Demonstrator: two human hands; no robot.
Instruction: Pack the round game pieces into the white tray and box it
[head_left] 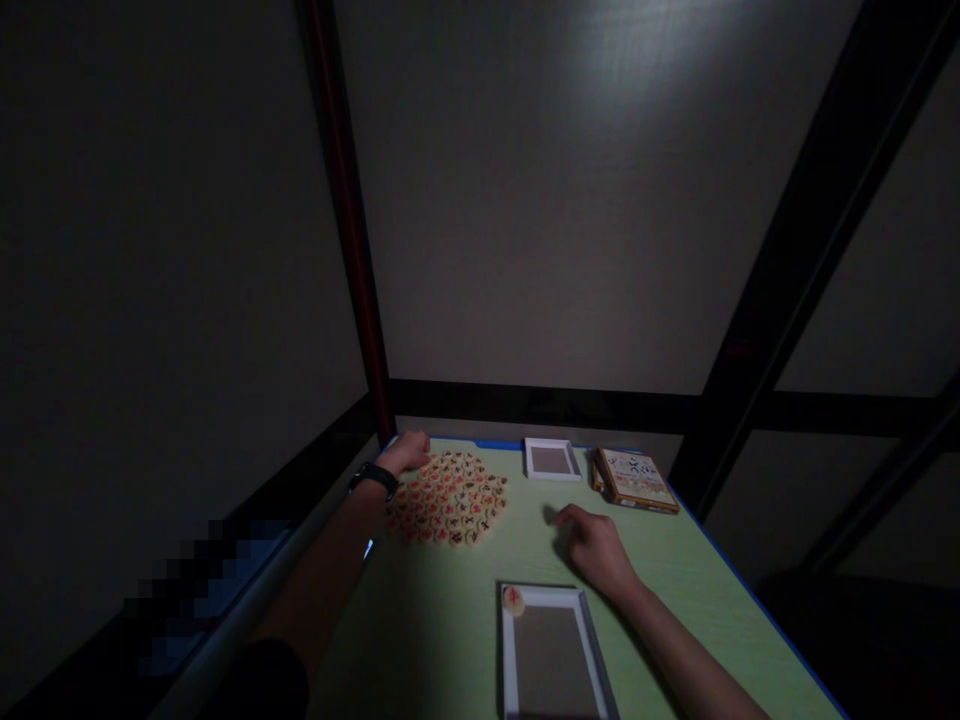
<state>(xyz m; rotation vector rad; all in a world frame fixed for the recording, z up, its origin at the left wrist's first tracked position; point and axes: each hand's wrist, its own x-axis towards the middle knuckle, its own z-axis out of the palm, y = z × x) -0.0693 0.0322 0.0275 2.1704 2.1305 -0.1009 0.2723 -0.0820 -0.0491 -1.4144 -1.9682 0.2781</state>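
Observation:
Round Chinese chess pieces (450,500) with red and dark characters lie crowded together on the left side of the green table. My left hand (407,450), wearing a dark watch, rests at the far left edge of this cluster; its fingers are mostly hidden. Over the table to the right of the pieces is my right hand (598,548), its index finger bent outward and no held object visible. Close to me lies a shallow white-rimmed tray (592,640) with a brown-grey bottom. One piece with a red character (513,600) sits in its far left corner.
A second white-rimmed tray (551,442) stands near the table's far edge. Right of it lies a printed box (637,478). The green table (427,620) has a blue edge, and a pale wall (540,250) with dark beams rises behind it.

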